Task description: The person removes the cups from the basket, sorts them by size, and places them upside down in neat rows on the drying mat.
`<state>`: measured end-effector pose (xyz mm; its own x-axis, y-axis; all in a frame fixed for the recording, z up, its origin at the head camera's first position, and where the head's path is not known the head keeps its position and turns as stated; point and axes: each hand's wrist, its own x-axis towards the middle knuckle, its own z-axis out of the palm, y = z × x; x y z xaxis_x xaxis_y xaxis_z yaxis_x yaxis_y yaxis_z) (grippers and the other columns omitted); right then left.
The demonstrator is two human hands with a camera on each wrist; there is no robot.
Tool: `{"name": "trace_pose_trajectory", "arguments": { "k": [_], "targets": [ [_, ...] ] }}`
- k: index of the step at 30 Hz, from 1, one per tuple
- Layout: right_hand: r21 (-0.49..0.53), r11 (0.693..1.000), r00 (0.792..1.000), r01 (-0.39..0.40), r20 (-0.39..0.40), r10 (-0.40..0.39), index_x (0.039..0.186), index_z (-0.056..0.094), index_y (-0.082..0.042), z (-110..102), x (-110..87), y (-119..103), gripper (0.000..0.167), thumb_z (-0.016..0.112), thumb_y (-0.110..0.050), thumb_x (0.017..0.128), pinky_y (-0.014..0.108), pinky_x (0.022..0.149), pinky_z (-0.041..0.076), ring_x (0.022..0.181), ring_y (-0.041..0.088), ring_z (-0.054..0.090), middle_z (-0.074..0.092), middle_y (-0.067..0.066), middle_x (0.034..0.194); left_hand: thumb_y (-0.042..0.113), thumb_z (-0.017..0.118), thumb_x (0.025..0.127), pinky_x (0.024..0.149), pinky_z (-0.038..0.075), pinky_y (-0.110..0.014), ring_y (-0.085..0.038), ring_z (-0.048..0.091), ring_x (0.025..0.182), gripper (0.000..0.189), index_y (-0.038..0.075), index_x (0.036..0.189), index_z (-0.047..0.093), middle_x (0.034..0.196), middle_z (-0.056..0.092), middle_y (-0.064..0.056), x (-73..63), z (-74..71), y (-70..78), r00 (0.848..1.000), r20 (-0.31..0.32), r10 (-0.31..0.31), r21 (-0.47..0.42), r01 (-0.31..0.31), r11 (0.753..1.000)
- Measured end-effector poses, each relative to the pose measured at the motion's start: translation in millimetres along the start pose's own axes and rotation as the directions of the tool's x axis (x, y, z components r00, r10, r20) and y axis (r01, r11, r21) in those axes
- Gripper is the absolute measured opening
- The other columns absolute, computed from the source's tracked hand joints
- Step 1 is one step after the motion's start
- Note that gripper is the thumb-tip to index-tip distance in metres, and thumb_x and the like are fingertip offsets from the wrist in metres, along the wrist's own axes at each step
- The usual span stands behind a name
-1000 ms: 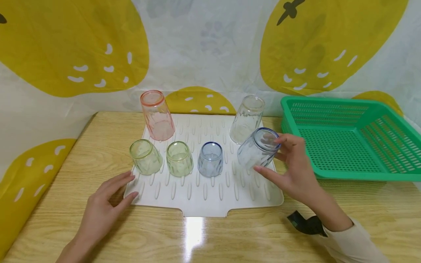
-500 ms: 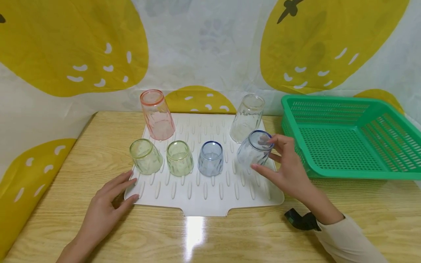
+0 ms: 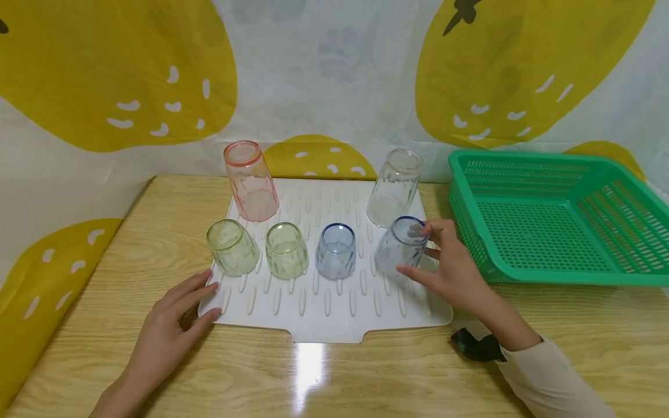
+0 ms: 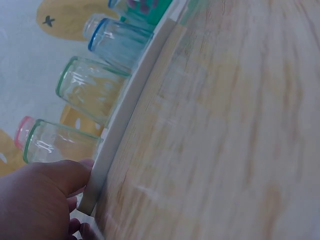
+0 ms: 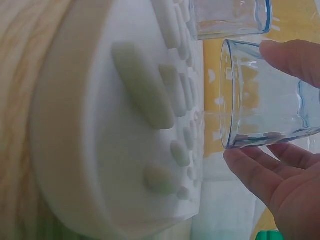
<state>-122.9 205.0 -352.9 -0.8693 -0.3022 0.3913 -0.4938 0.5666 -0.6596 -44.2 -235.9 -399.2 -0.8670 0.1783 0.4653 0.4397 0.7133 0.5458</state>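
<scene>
My right hand [image 3: 449, 273] holds a blue-rimmed glass tumbler [image 3: 399, 247] between thumb and fingers, at the right side of a white ribbed drying mat [image 3: 334, 325]. The tumbler [image 5: 275, 100] stands close over the ribs in the right wrist view. My left hand [image 3: 167, 325] rests its relaxed fingertips on the mat's front left corner; its thumb [image 4: 75, 175] touches the mat's edge in the left wrist view. Along the front row stand two green glasses, one at the left [image 3: 233, 249] and one beside it [image 3: 287, 252], then a small blue glass [image 3: 335, 255].
Behind them on the mat stand a tall pink glass [image 3: 253, 186] at the left and a tall clear glass [image 3: 394, 191] at the right. A green plastic basket [image 3: 486, 249] sits right of the mat. A lemon-print cloth [image 3: 324, 87] hangs behind the wooden table [image 3: 251, 377].
My right hand has lowered the tumbler toward the mat, and its rim has tipped more upright and shifted slightly left. The left hand has hardly moved.
</scene>
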Motion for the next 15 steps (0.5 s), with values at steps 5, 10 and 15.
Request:
{"name": "trace_pose_trajectory", "arguments": {
  "k": [5, 10, 15],
  "targets": [
    [0.006, 1.000, 1.000, 0.015, 0.015, -0.015, 0.109, 0.032, 0.002, 3, -0.7, 5, 0.070, 0.086, 0.001, 0.066, 0.048, 0.080, 0.052, 0.116, 0.039, 0.051, 0.046, 0.017, 0.115, 0.001, 0.083, 0.070, 0.103, 0.024, -0.010, -0.021, 0.046, 0.125, 0.047, 0.001, 0.114, 0.069, 0.134, 0.055, -0.012, -0.6, 0.3, -0.9, 1.000, 0.003, 0.000, 0.010, 0.000, 1.000],
    [-0.012, 0.999, 0.998, 0.046, 0.033, -0.046, 0.109, 0.034, 0.000, 7, -1.6, 11, 0.071, 0.088, 0.000, 0.063, 0.045, 0.081, 0.053, 0.112, 0.032, 0.053, 0.050, 0.014, 0.116, 0.001, 0.083, 0.069, 0.104, 0.024, -0.011, -0.024, 0.047, 0.124, 0.047, 0.002, 0.114, 0.069, 0.134, 0.055, -0.012, -1.0, 0.5, -1.9, 1.000, 0.003, 0.001, 0.009, -0.001, 1.000],
    [-0.007, 0.999, 0.998, 0.045, 0.039, -0.045, 0.109, 0.033, 0.000, 7, -1.6, 14, 0.072, 0.088, -0.001, 0.063, 0.045, 0.082, 0.052, 0.114, 0.035, 0.053, 0.050, 0.015, 0.118, 0.002, 0.083, 0.070, 0.104, 0.024, -0.011, -0.030, 0.048, 0.122, 0.046, 0.002, 0.114, 0.069, 0.134, 0.055, -0.012, 0.1, 0.1, -0.6, 1.000, 0.007, -0.004, 0.010, 0.004, 1.000]
  ]
}}
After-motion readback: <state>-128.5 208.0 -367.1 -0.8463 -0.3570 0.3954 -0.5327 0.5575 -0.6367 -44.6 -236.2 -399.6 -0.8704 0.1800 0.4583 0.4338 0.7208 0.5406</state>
